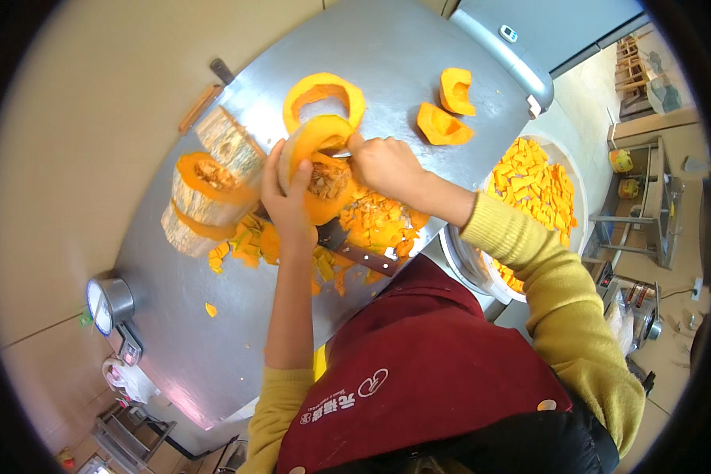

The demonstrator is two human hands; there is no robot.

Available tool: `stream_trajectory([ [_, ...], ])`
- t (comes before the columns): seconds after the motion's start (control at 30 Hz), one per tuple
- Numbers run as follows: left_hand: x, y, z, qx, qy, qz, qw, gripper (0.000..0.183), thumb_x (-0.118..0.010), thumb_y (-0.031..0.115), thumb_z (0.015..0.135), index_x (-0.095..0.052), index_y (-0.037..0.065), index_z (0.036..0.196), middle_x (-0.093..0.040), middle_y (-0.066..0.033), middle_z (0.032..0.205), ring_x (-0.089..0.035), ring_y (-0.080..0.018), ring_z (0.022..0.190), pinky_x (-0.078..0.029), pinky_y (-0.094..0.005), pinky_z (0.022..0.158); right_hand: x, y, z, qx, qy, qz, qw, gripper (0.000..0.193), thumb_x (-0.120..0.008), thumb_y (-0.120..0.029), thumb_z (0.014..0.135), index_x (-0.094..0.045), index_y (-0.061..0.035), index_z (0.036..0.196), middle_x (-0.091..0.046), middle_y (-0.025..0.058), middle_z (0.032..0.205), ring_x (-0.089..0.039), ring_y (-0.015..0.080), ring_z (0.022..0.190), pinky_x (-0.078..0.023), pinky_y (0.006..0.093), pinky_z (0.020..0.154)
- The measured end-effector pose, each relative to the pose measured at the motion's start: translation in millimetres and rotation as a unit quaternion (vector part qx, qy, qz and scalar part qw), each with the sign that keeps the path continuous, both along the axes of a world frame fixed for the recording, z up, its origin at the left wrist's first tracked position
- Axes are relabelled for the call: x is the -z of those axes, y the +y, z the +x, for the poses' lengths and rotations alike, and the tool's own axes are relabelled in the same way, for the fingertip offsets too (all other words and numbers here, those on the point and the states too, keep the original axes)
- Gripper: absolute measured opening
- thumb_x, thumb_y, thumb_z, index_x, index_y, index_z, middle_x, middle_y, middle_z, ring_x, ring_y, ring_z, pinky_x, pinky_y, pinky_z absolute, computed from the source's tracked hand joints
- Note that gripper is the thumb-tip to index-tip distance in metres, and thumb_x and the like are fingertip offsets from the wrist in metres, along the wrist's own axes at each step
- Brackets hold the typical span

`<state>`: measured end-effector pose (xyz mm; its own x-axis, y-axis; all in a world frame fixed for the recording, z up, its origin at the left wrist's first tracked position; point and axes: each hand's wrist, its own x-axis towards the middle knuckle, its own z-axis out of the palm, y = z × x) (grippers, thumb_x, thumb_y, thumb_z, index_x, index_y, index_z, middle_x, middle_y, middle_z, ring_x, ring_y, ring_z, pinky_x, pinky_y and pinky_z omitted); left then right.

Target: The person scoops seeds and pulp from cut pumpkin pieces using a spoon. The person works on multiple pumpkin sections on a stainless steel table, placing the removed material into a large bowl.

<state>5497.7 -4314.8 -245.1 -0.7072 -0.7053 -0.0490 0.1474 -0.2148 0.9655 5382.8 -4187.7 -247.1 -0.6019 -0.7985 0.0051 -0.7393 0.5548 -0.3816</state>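
Two bare hands meet at a hollow orange pumpkin piece with a seedy, stringy middle [328,180], above a grey metal worktop [174,324]. The left hand [288,197] grasps its side, thumb and fingers spread. The right hand [387,167] is curled closed at its far rim; I cannot tell what, if anything, it grips. The step seems to be working at this rim; the next move probably calls for a firm left hold and a controlled right wrist.

Just beyond the hands stands a thick orange pumpkin ring [324,81], limiting forward reach. Left of the left hand are tan-rinded pumpkin sections [205,178]. Nearer the body, a brown-handled knife [367,257] lies among loose orange scraps [375,221], its handle near the worktop's edge. Smooth metal offers room ahead of the right hand, before two orange wedges [444,125], and toward the body from the left hand.
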Motion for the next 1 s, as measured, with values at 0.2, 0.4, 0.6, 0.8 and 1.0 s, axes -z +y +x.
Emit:
stream_trajectory([
  [0.2,2,22,-29,-0.034,-0.039,-0.246,0.968,0.049,-0.069,0.014,0.086,-0.053,0.003,0.131,-0.051,-0.0105,0.124,-0.051,-0.0243,0.115,-0.040,-0.0371,0.099,24,-2,-12,0.051,-0.247,-0.050,0.966,0.022,-0.051,-0.009,0.083,-0.061,0.0090,0.090,-0.064,0.0296,0.076,-0.065,0.0388,0.060,-0.050,0.0463,0.051],
  [0.4,25,15,-36,-0.054,0.033,-0.218,0.974,0.053,-0.068,0.024,0.087,-0.051,0.000,0.131,-0.052,-0.0126,0.125,-0.051,-0.0253,0.115,-0.039,-0.0382,0.100,20,3,-26,0.077,-0.725,-0.061,0.681,0.018,-0.039,-0.013,0.094,-0.049,-0.0015,0.084,-0.040,-0.0004,0.056,-0.033,0.0102,0.039,-0.028,0.0260,0.033],
  [0.6,46,11,-28,-0.073,0.079,-0.165,0.980,0.057,-0.063,0.030,0.091,-0.046,-0.003,0.134,-0.051,-0.0138,0.128,-0.051,-0.0240,0.115,-0.041,-0.0372,0.098,20,-5,-17,0.056,-0.889,-0.061,0.451,0.015,-0.040,-0.016,0.098,-0.045,-0.0092,0.085,-0.026,-0.0073,0.053,-0.021,0.0025,0.037,-0.017,0.0210,0.032],
  [0.8,47,9,-21,-0.064,0.104,-0.089,0.988,0.057,-0.058,0.025,0.094,-0.037,-0.001,0.140,-0.048,-0.0150,0.134,-0.051,-0.0273,0.119,-0.044,-0.0407,0.099,38,-12,-13,0.012,-0.913,-0.065,0.403,0.014,-0.043,-0.017,0.097,-0.044,-0.0094,0.085,-0.027,-0.0064,0.054,-0.020,0.0021,0.037,-0.015,0.0208,0.032],
  [1.0,46,9,-24,-0.071,0.103,0.060,0.990,0.053,-0.056,0.021,0.095,-0.037,-0.001,0.141,-0.046,-0.0147,0.135,-0.050,-0.0284,0.121,-0.045,-0.0422,0.100,58,-18,0,-0.049,-0.461,-0.226,0.857,0.016,-0.048,-0.012,0.090,-0.056,0.0020,0.088,-0.058,0.0127,0.065,-0.055,0.0295,0.055,-0.044,0.0408,0.052],
])
